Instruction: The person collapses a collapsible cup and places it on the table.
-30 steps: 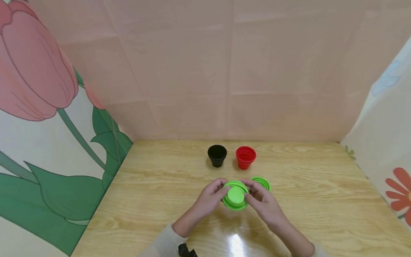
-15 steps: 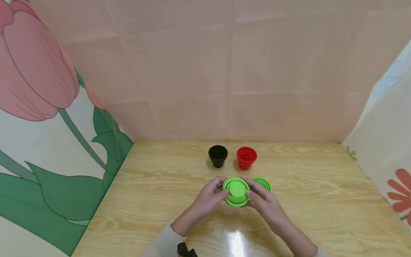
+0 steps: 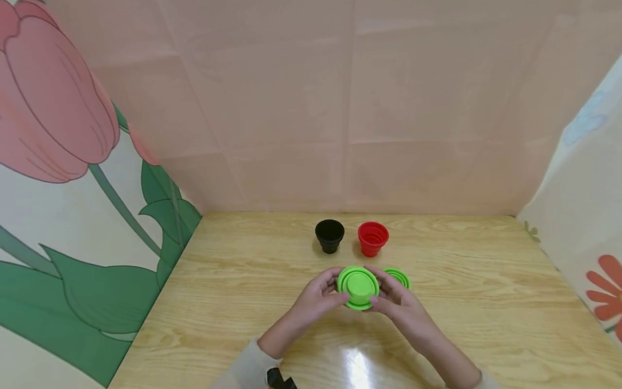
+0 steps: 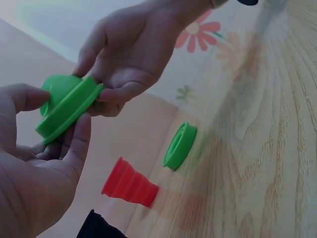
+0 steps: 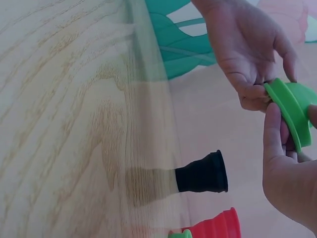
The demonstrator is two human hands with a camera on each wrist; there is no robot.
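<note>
Both hands hold a bright green collapsible cup (image 3: 358,286) above the table, its round base facing the head camera. My left hand (image 3: 315,296) pinches it from the left, thumb at the lower edge and fingers behind. On the opposite side my right hand (image 3: 401,308) grips the rim the same way. From the left wrist view the base of this cup (image 4: 67,104) bulges out past a broad rim. A second green cup (image 3: 398,277), folded flat, lies on the table just beyond the right hand, which partly covers it.
Farther back, a black cup (image 3: 329,236) and a red cup (image 3: 373,239) stand upright and extended, side by side. The wood-grain table (image 3: 233,275) ends at a pinkish cloth backdrop (image 3: 291,108). Flower-printed panels (image 3: 63,97) border both sides.
The held green cup has risen slightly and tilted, so its base faces the head camera more squarely. The thumbs have slid down toward its lower edge. The other cups stay put.
</note>
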